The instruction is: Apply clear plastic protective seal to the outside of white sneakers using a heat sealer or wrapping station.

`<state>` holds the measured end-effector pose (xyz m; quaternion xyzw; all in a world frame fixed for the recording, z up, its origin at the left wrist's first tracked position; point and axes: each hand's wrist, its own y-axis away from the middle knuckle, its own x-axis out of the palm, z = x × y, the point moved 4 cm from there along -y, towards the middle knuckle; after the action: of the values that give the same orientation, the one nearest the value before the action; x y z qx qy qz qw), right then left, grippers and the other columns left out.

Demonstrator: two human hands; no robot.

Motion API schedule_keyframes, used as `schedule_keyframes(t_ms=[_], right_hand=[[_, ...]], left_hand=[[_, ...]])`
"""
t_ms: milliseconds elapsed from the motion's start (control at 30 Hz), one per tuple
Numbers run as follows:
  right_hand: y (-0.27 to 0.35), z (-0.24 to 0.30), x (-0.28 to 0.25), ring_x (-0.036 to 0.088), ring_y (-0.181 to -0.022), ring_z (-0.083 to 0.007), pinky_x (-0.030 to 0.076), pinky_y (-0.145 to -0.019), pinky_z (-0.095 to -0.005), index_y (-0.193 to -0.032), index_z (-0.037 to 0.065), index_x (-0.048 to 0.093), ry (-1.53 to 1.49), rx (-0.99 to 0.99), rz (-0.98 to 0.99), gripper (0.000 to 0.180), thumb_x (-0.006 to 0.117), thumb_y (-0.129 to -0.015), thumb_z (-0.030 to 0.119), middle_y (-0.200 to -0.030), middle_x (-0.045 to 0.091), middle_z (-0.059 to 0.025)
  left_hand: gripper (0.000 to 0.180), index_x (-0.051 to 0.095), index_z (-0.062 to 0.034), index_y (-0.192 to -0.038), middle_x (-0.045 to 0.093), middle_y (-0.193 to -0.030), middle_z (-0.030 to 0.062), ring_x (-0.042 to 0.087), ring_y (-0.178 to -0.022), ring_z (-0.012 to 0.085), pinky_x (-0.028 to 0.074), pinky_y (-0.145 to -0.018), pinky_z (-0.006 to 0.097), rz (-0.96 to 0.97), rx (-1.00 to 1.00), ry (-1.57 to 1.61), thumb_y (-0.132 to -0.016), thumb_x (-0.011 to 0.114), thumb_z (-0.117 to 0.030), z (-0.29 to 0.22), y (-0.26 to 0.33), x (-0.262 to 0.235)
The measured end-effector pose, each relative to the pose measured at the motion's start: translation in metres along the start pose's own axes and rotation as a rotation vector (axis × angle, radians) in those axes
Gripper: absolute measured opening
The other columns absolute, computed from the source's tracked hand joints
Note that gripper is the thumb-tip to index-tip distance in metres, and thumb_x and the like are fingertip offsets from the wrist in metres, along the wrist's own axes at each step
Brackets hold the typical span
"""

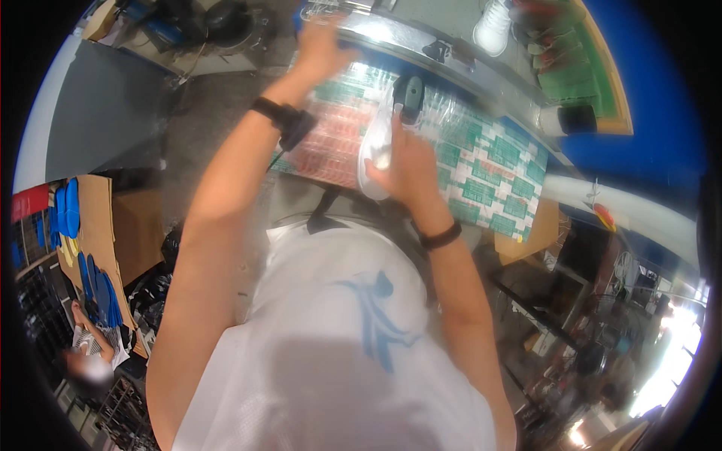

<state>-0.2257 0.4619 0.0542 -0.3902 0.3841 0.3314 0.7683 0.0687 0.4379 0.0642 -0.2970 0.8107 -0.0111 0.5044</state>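
Observation:
A white shoe (371, 143) lies lengthwise on a patterned board (489, 177) printed in green, red and white. At its far end sits a dark green, rounded block (411, 96) with a small hole, resembling the top of a shoe last. My right hand (412, 165) grips the shoe, thumb at its left side and index finger stretched toward the block. Farther left, my left hand (320, 54) reaches to the metal edge (376, 28) beyond the board, its thumb apart from the fingers. Its fingertips are blurred, and whether they press on the metal cannot be told.
Another white shoe (492, 28) stands beyond the metal edge, near a green tray (575, 83) with a yellowish rim. A white pipe (624, 207) runs along the right. Blue sole-shaped pieces (101, 289) and cardboard (135, 233) stand at left, near another person (94, 353).

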Motion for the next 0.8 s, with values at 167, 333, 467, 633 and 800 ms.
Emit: schedule_keyframes(t_ms=[167,333,467,633,800], right_hand=[[-0.002,0.018,-0.014,0.074,-0.089,-0.0400,0.059,-0.077,-0.0492,-0.151,-0.010,0.055,-0.021,0.137,0.065,0.092,0.091,-0.080,0.035,-0.101,0.074,-0.0218],[-0.016,0.019,-0.029,0.077,-0.098,-0.0434,0.061,-0.085,-0.0512,-0.146,-0.005,0.062,-0.192,0.358,0.093,0.078,0.087,-0.084,0.036,-0.109,0.077,-0.0254],[-0.014,0.046,-0.005,0.077,-0.102,-0.0457,0.061,-0.090,-0.0514,-0.141,-0.003,0.068,-0.459,0.397,0.136,0.069,0.085,-0.086,0.034,-0.110,0.078,-0.0269],[0.019,0.092,-0.006,0.077,-0.107,-0.0469,0.061,-0.097,-0.0501,-0.142,-0.004,0.068,-0.681,0.231,0.342,0.060,0.078,-0.091,0.027,-0.112,0.078,-0.0286],[0.045,0.001,-0.032,0.077,-0.109,-0.0386,0.058,-0.103,-0.0466,-0.150,-0.001,0.066,-0.412,0.438,-0.007,0.063,0.075,-0.093,0.024,-0.116,0.078,-0.0225]], left_hand=[[0.094,0.058,-0.0128,-0.163,0.056,-0.163,0.0295,0.051,-0.153,0.0441,0.044,-0.125,0.053,0.425,0.333,0.546,-0.082,0.094,-0.045,-0.066,0.024,0.054],[0.080,0.065,-0.0159,-0.156,0.069,-0.151,0.0186,0.062,-0.141,0.0397,0.048,-0.117,0.053,0.647,0.193,0.389,-0.085,0.093,-0.040,-0.075,0.024,0.056],[0.070,0.069,-0.0129,-0.149,0.070,-0.151,0.0157,0.066,-0.138,0.0374,0.053,-0.115,0.050,0.589,0.300,0.243,-0.086,0.093,-0.034,-0.076,0.018,0.054],[0.073,0.066,-0.0130,-0.152,0.067,-0.156,0.0146,0.062,-0.145,0.0371,0.050,-0.118,0.050,0.705,0.209,0.360,-0.088,0.092,-0.034,-0.068,0.015,0.062],[0.090,0.051,-0.0173,-0.168,0.049,-0.173,0.0212,0.052,-0.155,0.0405,0.045,-0.126,0.048,0.875,0.046,0.517,-0.091,0.091,-0.041,-0.074,0.022,0.047]])
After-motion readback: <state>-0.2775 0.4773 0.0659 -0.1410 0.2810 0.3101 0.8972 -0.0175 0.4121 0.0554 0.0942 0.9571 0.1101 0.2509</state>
